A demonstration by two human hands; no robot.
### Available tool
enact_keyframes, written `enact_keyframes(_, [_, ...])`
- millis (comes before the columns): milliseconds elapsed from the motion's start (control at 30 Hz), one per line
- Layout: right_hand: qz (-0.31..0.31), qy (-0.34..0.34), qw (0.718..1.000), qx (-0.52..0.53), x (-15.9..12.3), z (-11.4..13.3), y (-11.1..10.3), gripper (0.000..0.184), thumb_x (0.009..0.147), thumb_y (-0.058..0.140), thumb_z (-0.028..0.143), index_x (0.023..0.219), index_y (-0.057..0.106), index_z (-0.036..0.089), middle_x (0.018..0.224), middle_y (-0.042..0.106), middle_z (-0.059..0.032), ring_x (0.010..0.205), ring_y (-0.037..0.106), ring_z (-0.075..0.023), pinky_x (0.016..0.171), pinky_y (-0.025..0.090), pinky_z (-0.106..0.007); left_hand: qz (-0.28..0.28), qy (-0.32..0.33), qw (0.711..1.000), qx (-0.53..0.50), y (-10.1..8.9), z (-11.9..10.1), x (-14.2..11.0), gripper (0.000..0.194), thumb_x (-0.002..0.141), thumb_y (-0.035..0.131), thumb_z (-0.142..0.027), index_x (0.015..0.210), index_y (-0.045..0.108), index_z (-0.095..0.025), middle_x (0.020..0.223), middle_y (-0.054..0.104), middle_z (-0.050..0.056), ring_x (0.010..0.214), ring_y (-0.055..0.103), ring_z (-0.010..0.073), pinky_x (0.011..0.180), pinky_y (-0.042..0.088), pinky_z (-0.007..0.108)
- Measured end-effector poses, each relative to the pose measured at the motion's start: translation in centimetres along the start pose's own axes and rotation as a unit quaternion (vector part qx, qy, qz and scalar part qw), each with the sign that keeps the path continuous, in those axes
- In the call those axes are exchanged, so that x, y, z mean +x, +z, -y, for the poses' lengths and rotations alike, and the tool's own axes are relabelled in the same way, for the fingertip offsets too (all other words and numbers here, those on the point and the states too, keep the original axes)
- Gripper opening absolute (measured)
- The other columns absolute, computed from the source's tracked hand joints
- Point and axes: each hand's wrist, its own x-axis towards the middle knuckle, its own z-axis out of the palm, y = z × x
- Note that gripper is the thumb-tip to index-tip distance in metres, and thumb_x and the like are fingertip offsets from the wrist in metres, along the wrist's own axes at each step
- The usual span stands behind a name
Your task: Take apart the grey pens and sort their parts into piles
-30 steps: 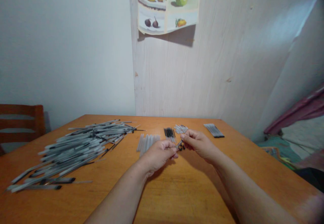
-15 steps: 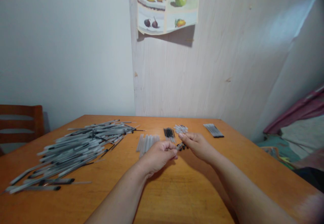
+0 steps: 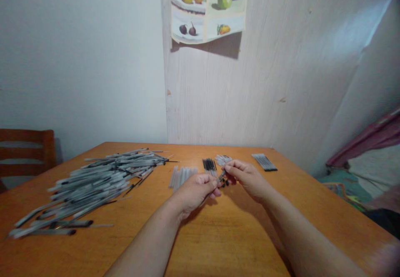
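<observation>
My left hand point(image 3: 198, 189) is closed around a slim greyish pen point(image 3: 221, 176), most of which its fingers hide. The pen's far end points up and right, where the fingertips of my right hand point(image 3: 246, 179) pinch it. Just under the right fingers lie several small black plugs point(image 3: 225, 183) on the table. Beyond my left hand is a row of translucent pen barrels point(image 3: 179, 176). Past the hands sit a row of thin black-and-clear refills point(image 3: 209, 165) and a cluster of small clear pen caps point(image 3: 222, 159).
A large loose heap of pens point(image 3: 103, 181) covers the left of the wooden table point(image 3: 215, 243). At the back right lies a neat row of pens point(image 3: 264, 162) with black ends. A wooden chair point(image 3: 28, 152) stands at left; a fruit picture point(image 3: 208, 12) hangs on the wall.
My right fingers have shifted from lying near the plugs and caps to pinching the pen's far end. The two hands are slightly closer together; the piles look unchanged.
</observation>
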Motion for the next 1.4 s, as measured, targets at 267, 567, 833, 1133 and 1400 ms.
enact_keyframes(267, [-0.015,-0.008,0.999,-0.047,-0.1,0.1,0.2,0.038,0.089,0.060,0.052,0.073,0.053,0.019,0.061,0.052,0.0037,0.055,0.043,-0.0095,0.055,0.033,-0.024,-0.008,0.022,1.000,0.019,-0.1,0.4,0.3,0.024,0.082,0.064,-0.038,0.087,0.063,-0.014,0.079,0.067,0.005,0.070,0.056,0.0128,0.069,0.039,0.027])
enact_keyframes(567, [-0.023,-0.017,0.994,-0.109,0.1,0.0,0.3,0.042,0.091,0.053,0.057,0.073,0.054,0.019,0.061,0.051,0.0032,0.056,0.044,-0.0108,0.055,0.034,-0.025,-0.014,0.024,0.999,0.034,0.1,0.3,0.3,0.023,0.081,0.063,-0.037,0.086,0.063,-0.015,0.077,0.065,0.004,0.067,0.054,0.0117,0.066,0.039,0.026])
enact_keyframes(833, [-0.010,-0.020,0.997,-0.078,-0.1,0.3,0.3,0.043,0.095,0.046,0.056,0.078,0.056,0.018,0.067,0.057,0.0004,0.058,0.047,-0.0117,0.056,0.037,-0.025,-0.006,0.010,1.000,0.001,0.1,0.1,0.1,0.033,0.081,0.064,-0.044,0.090,0.066,-0.013,0.081,0.068,0.007,0.068,0.056,0.0124,0.067,0.039,0.027])
enact_keyframes(1133, [-0.021,-0.033,0.991,-0.124,0.0,0.0,0.4,0.042,0.093,0.051,0.054,0.073,0.057,0.018,0.060,0.053,0.0021,0.055,0.045,-0.0115,0.054,0.034,-0.025,-0.010,0.022,0.999,0.029,0.1,0.1,0.1,0.027,0.083,0.061,-0.041,0.086,0.063,-0.014,0.080,0.067,0.006,0.067,0.055,0.0122,0.065,0.039,0.026])
enact_keyframes(1400, [-0.051,-0.027,0.986,-0.155,0.3,-1.0,0.6,0.041,0.092,0.050,0.055,0.074,0.058,0.019,0.058,0.053,0.0019,0.054,0.047,-0.0129,0.054,0.036,-0.026,-0.063,0.086,0.986,0.129,0.2,-0.2,0.2,0.015,0.079,0.062,-0.030,0.077,0.063,-0.016,0.070,0.057,-0.001,0.064,0.047,0.0108,0.060,0.034,0.024])
